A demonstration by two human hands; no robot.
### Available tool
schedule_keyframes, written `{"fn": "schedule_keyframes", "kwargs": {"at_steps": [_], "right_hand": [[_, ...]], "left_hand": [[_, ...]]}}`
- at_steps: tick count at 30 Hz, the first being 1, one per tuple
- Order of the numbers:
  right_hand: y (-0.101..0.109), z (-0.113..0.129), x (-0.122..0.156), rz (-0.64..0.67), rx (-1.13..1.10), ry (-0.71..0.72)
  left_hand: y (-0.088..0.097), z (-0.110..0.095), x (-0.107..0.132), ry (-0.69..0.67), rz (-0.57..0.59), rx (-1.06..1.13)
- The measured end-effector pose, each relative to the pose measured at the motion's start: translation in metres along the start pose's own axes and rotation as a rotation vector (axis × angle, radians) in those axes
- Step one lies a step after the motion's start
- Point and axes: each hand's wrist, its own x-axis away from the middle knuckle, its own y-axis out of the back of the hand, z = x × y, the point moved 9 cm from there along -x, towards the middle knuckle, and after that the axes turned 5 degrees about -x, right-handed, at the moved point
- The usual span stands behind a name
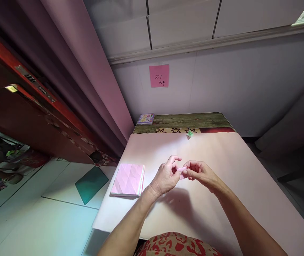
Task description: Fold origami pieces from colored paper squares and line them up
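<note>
A small folded piece of pink paper (182, 175) is pinched between both hands, above the middle of the table. My left hand (166, 174) grips its left side with thumb and a finger, the other fingers lifted. On the right side, my right hand (198, 173) holds it between thumb and curled fingers. Part of the paper is hidden by the fingertips. To the left lies a stack of square paper (128, 179) with a pink patterned top sheet. A small green folded paper piece (189, 133) stands near the far edge of the pale covering.
A pale sheet (221, 156) covers most of the table (207, 120). A small colourful packet (146, 118) lies at the far left corner. A pink note (159, 76) is on the wall. Beside the table, a dark green square (91, 185) lies on the tiled floor.
</note>
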Motion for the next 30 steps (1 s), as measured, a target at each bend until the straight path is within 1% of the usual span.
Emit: {"fn": "schedule_keyframes", "kwargs": {"at_steps": [2, 3, 5, 7, 9, 11, 13, 15, 16, 19, 20, 23, 25, 28, 30], "right_hand": [[0.007, -0.001, -0.002, -0.086, -0.022, 0.028], [0.012, -0.001, -0.002, -0.151, -0.05, 0.055], [0.019, -0.002, -0.001, -0.28, -0.122, 0.114], [0.021, -0.004, 0.0, -0.378, -0.186, 0.16], [0.017, -0.006, 0.002, -0.422, -0.214, 0.178], [0.01, -0.005, 0.003, -0.392, -0.2, 0.178], [-0.001, -0.002, 0.002, -0.275, -0.16, 0.163], [-0.006, 0.002, 0.003, -0.176, -0.125, 0.162], [-0.003, 0.004, 0.005, -0.164, -0.115, 0.173], [0.009, 0.01, 0.007, -0.202, -0.085, 0.227], [0.011, 0.011, 0.008, -0.195, -0.068, 0.237], [0.005, 0.01, 0.007, -0.122, -0.016, 0.236], [0.001, 0.009, 0.007, -0.105, -0.009, 0.228], [-0.003, 0.008, 0.009, -0.113, -0.031, 0.213], [-0.003, 0.008, 0.009, -0.117, -0.036, 0.211]], "left_hand": [[0.002, 0.005, -0.001, 0.023, -0.068, 0.076], [0.0, 0.01, -0.002, 0.056, -0.092, 0.161], [-0.008, 0.022, -0.002, 0.147, -0.103, 0.366], [-0.018, 0.032, -0.002, 0.229, -0.107, 0.536], [-0.02, 0.038, -0.002, 0.267, -0.148, 0.629], [-0.016, 0.04, -0.002, 0.26, -0.2, 0.677], [-0.009, 0.041, -0.003, 0.242, -0.233, 0.713], [-0.005, 0.042, -0.003, 0.246, -0.225, 0.734], [-0.005, 0.042, -0.003, 0.254, -0.202, 0.733], [-0.005, 0.042, -0.003, 0.275, -0.124, 0.689], [-0.005, 0.041, -0.003, 0.278, -0.107, 0.669], [-0.006, 0.038, -0.002, 0.279, -0.083, 0.615], [-0.005, 0.035, -0.001, 0.263, -0.107, 0.579], [-0.002, 0.031, -0.001, 0.218, -0.179, 0.523], [-0.002, 0.028, -0.002, 0.183, -0.197, 0.481]]}}
